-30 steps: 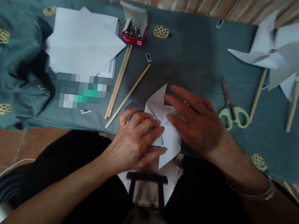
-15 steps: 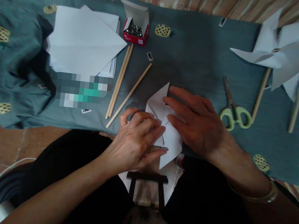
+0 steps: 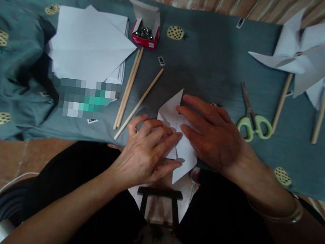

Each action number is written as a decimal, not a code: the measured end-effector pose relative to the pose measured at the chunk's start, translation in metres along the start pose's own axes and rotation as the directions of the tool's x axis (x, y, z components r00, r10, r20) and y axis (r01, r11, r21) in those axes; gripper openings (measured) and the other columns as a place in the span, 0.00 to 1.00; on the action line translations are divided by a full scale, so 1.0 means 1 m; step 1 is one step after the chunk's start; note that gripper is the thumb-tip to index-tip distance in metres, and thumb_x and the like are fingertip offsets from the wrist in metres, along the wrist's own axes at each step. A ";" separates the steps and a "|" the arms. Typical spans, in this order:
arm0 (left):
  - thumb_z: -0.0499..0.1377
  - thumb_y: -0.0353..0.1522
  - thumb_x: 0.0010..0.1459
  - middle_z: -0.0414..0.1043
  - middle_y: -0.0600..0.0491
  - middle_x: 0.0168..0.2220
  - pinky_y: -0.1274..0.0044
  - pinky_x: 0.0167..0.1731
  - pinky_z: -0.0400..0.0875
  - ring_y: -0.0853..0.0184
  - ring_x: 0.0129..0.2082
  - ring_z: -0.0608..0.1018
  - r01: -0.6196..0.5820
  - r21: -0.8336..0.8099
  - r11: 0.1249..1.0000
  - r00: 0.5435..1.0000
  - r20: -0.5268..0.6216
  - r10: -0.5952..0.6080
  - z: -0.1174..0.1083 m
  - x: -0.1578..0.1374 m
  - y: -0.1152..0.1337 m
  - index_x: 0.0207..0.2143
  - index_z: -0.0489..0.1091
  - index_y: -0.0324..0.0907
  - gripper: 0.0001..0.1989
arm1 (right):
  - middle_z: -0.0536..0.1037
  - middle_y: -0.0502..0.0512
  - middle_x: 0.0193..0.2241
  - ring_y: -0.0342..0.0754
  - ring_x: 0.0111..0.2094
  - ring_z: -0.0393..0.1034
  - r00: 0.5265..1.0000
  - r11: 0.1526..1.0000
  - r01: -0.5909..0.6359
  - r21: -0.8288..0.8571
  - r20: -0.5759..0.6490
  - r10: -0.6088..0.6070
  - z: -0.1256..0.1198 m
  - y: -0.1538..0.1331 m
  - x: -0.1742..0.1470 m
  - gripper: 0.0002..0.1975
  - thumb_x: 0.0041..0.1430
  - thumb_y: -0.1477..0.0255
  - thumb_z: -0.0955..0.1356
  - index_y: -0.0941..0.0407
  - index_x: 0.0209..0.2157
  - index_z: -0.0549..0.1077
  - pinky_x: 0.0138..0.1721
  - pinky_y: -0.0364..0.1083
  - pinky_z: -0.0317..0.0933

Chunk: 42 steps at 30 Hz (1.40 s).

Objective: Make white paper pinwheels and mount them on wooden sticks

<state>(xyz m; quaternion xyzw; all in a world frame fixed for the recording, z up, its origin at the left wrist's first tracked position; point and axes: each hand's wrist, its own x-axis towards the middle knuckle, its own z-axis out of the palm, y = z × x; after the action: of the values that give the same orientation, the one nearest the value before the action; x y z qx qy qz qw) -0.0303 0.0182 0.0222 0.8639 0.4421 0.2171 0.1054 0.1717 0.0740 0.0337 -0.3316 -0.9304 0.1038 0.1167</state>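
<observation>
A white paper pinwheel (image 3: pixel 186 156) with folded-in blades lies at the table's near edge, its lower point overhanging. My left hand (image 3: pixel 149 148) is on its left side, with index fingertip and thumb on the paper around the middle and the other fingers curled. On the right side rests my right hand (image 3: pixel 211 129), its fingers stretched out and slightly apart over the upper right blade. The hands cover much of the paper, and what lies under the fingertips is hidden. Just left of the left hand lies a loose wooden stick (image 3: pixel 139 103).
Two more sticks (image 3: pixel 128 88) lie beside a stack of white paper (image 3: pixel 89 43). A red box of metal pieces (image 3: pixel 145 37) stands open at the back. Green-handled scissors (image 3: pixel 254 124) and finished pinwheels on sticks (image 3: pixel 310 60) lie right. A pixelated patch hides something at left.
My left hand's fingers have shifted and spread slightly over the paper. The right hand keeps nearly the same pose. The whole view has moved a little.
</observation>
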 end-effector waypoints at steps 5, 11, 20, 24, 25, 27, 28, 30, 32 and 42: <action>0.59 0.45 0.60 0.76 0.49 0.44 0.58 0.55 0.56 0.55 0.49 0.72 0.017 0.022 1.000 0.998 0.053 -0.018 0.002 0.002 0.000 0.50 0.72 0.42 0.21 | 0.72 0.48 0.59 0.51 0.66 0.56 0.998 0.997 -0.041 0.062 0.052 0.038 -0.002 -0.002 0.002 0.17 0.66 0.77 0.59 0.48 0.36 0.77 0.60 0.58 0.62; 0.58 0.46 0.60 0.76 0.48 0.43 0.59 0.56 0.55 0.55 0.49 0.72 -0.005 0.049 0.999 0.999 0.047 0.002 0.003 0.003 0.000 0.49 0.72 0.40 0.22 | 0.74 0.59 0.57 0.56 0.65 0.58 0.997 0.997 0.024 -0.075 -0.068 -0.029 0.004 0.002 -0.001 0.12 0.64 0.76 0.62 0.54 0.31 0.76 0.57 0.57 0.64; 0.59 0.44 0.60 0.77 0.47 0.43 0.56 0.55 0.57 0.54 0.48 0.73 0.014 0.011 1.000 0.997 0.075 -0.015 0.000 0.006 0.001 0.50 0.73 0.39 0.22 | 0.66 0.65 0.62 0.62 0.66 0.54 0.937 0.934 -0.270 0.232 -0.158 0.310 0.018 0.017 0.001 0.15 0.52 0.64 0.73 0.54 0.40 0.74 0.63 0.64 0.56; 0.58 0.45 0.61 0.77 0.47 0.42 0.55 0.55 0.58 0.54 0.48 0.73 0.025 0.007 1.000 0.996 0.087 -0.026 -0.002 0.007 0.001 0.49 0.74 0.40 0.21 | 0.65 0.63 0.62 0.65 0.66 0.54 0.937 0.910 -0.300 0.286 -0.090 0.337 0.023 0.022 0.003 0.19 0.52 0.61 0.73 0.54 0.44 0.73 0.62 0.68 0.54; 0.58 0.45 0.61 0.77 0.46 0.42 0.55 0.55 0.58 0.54 0.48 0.73 0.024 0.004 1.000 0.996 0.087 -0.024 -0.002 0.007 0.001 0.48 0.74 0.40 0.21 | 0.65 0.62 0.63 0.66 0.66 0.54 0.938 0.907 -0.303 0.294 -0.077 0.338 0.023 0.022 0.003 0.19 0.52 0.60 0.73 0.53 0.44 0.73 0.61 0.69 0.54; 0.58 0.45 0.61 0.77 0.46 0.42 0.55 0.55 0.58 0.54 0.47 0.74 0.018 -0.001 1.000 0.996 0.087 -0.018 -0.002 0.008 0.001 0.48 0.74 0.39 0.21 | 0.64 0.59 0.63 0.65 0.66 0.53 0.937 0.899 -0.313 0.307 -0.057 0.346 0.023 0.023 0.003 0.19 0.53 0.59 0.72 0.51 0.45 0.73 0.61 0.70 0.54; 0.58 0.45 0.61 0.77 0.46 0.42 0.54 0.55 0.59 0.54 0.47 0.74 0.014 0.000 1.000 0.996 0.088 -0.014 -0.002 0.008 0.001 0.48 0.73 0.39 0.21 | 0.63 0.58 0.64 0.65 0.67 0.53 0.935 0.895 -0.320 0.312 -0.048 0.351 0.023 0.023 0.004 0.19 0.53 0.59 0.72 0.50 0.46 0.73 0.61 0.69 0.54; 0.58 0.45 0.61 0.77 0.47 0.42 0.54 0.55 0.59 0.54 0.47 0.74 0.011 0.007 1.000 0.996 0.087 -0.011 -0.003 0.007 0.001 0.48 0.73 0.40 0.21 | 0.63 0.59 0.64 0.65 0.67 0.52 0.932 0.888 -0.331 0.318 -0.039 0.361 0.023 0.022 0.005 0.19 0.53 0.59 0.72 0.51 0.46 0.73 0.60 0.69 0.54; 0.58 0.46 0.61 0.77 0.47 0.43 0.54 0.55 0.59 0.54 0.47 0.74 0.010 0.012 1.000 0.997 0.083 -0.011 -0.003 0.007 0.001 0.49 0.73 0.41 0.21 | 0.63 0.61 0.64 0.66 0.67 0.52 0.927 0.884 -0.345 0.316 -0.037 0.374 0.022 0.021 0.005 0.19 0.53 0.60 0.72 0.53 0.46 0.73 0.60 0.69 0.54; 0.59 0.45 0.60 0.77 0.47 0.42 0.54 0.54 0.59 0.53 0.47 0.73 0.009 0.002 1.000 0.996 0.085 -0.010 -0.008 0.004 0.002 0.49 0.74 0.41 0.21 | 0.63 0.61 0.64 0.66 0.67 0.51 0.913 0.873 -0.376 0.311 -0.037 0.406 0.024 0.018 0.006 0.20 0.52 0.62 0.72 0.54 0.46 0.73 0.61 0.67 0.55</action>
<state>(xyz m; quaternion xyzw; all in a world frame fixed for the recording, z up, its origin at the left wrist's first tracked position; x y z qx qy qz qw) -0.0306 0.0199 0.0309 0.8703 0.4415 0.1792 0.1244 0.1704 0.0887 0.0067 -0.4965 -0.8105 0.2471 0.1887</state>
